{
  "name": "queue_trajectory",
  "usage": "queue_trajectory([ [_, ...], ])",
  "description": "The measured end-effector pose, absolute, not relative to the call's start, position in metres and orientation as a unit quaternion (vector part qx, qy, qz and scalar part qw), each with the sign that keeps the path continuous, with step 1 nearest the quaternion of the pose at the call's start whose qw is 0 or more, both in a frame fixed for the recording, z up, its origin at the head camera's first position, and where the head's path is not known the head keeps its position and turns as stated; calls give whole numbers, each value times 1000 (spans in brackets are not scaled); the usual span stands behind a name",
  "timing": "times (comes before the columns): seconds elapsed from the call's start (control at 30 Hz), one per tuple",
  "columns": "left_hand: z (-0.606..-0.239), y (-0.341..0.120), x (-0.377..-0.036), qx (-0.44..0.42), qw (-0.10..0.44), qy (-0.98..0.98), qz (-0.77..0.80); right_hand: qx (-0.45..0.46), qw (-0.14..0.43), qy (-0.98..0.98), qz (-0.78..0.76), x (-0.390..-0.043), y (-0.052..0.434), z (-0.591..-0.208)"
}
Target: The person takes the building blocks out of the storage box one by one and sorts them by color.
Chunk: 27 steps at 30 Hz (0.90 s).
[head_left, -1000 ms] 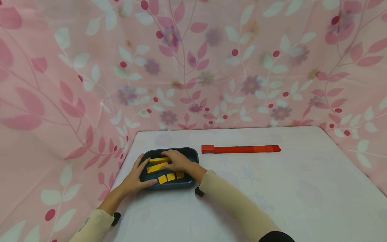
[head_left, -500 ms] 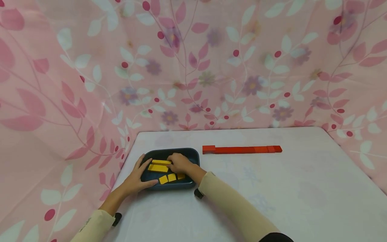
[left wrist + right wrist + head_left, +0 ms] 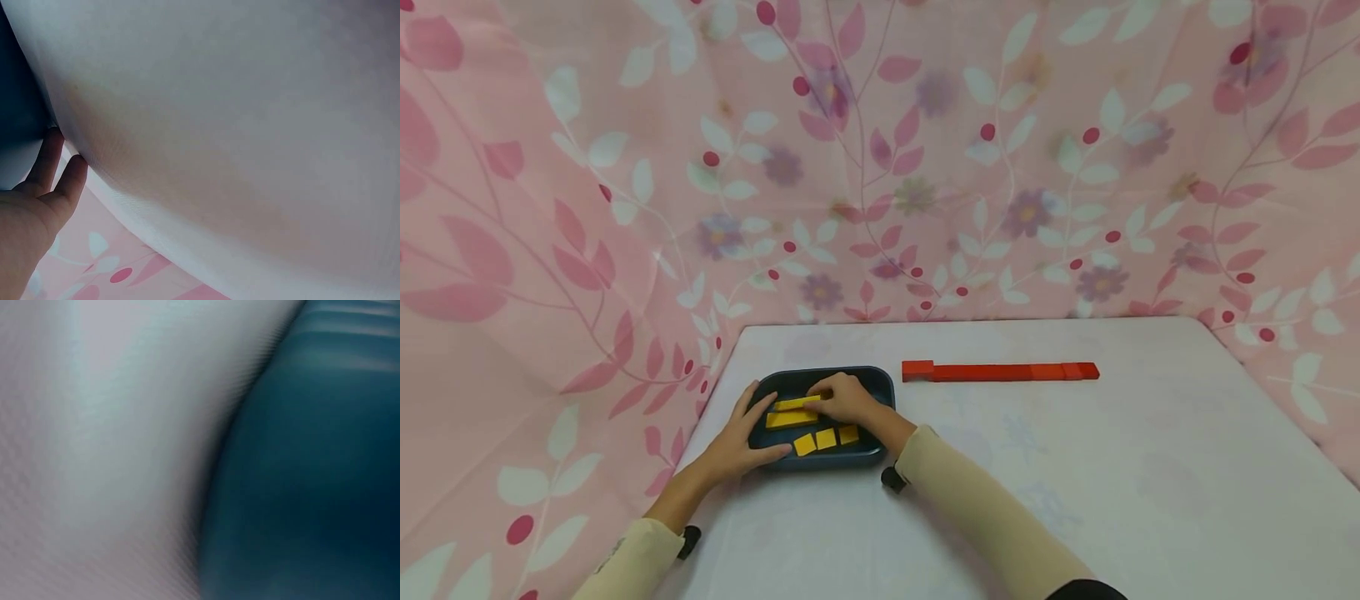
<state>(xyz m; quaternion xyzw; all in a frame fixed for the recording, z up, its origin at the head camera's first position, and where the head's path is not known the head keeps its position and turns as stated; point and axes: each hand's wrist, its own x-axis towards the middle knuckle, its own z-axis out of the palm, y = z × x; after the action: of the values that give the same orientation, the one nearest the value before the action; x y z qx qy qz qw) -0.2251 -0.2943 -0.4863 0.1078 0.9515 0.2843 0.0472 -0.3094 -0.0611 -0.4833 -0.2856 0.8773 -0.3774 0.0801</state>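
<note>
A dark blue tray (image 3: pixel 880 385) lies near the table's left front edge and holds yellow wooden blocks. Two long yellow bars (image 3: pixel 790 419) lie in its middle, and three small yellow squares (image 3: pixel 826 438) line its front. My right hand (image 3: pixel 838 398) reaches into the tray with curled fingers and pinches the right end of the upper long bar (image 3: pixel 793 404). My left hand (image 3: pixel 741 433) rests against the tray's left rim, fingers straight and spread, thumb on the front rim. The left wrist view shows those fingers (image 3: pixel 56 175) beside the tray (image 3: pixel 19 94). The right wrist view shows only the tray wall (image 3: pixel 312 456).
A row of red blocks (image 3: pixel 1000 372) lies end to end behind and to the right of the tray. A white cloth covers the table (image 3: pixel 1075 483). Pink floral fabric (image 3: pixel 880 167) walls the back and both sides, close to the tray's left.
The right hand has shifted the upper long yellow bar inside the tray; its angle has changed slightly. The left hand has stayed on the tray's rim.
</note>
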Motion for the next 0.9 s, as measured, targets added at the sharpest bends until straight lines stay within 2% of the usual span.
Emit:
queue_trajectory([
  [0.13, -485, -294, -225, 107, 48, 951, 285, -279, 95, 880, -372, -311, -61, -482],
  [0.47, -483, -292, -224, 107, 48, 951, 286, -228, 176, 880, -377, -311, -58, -480],
  [0.9, -481, -291, -223, 104, 53, 951, 288, -258, 153, 876, -378, -304, -44, -463],
])
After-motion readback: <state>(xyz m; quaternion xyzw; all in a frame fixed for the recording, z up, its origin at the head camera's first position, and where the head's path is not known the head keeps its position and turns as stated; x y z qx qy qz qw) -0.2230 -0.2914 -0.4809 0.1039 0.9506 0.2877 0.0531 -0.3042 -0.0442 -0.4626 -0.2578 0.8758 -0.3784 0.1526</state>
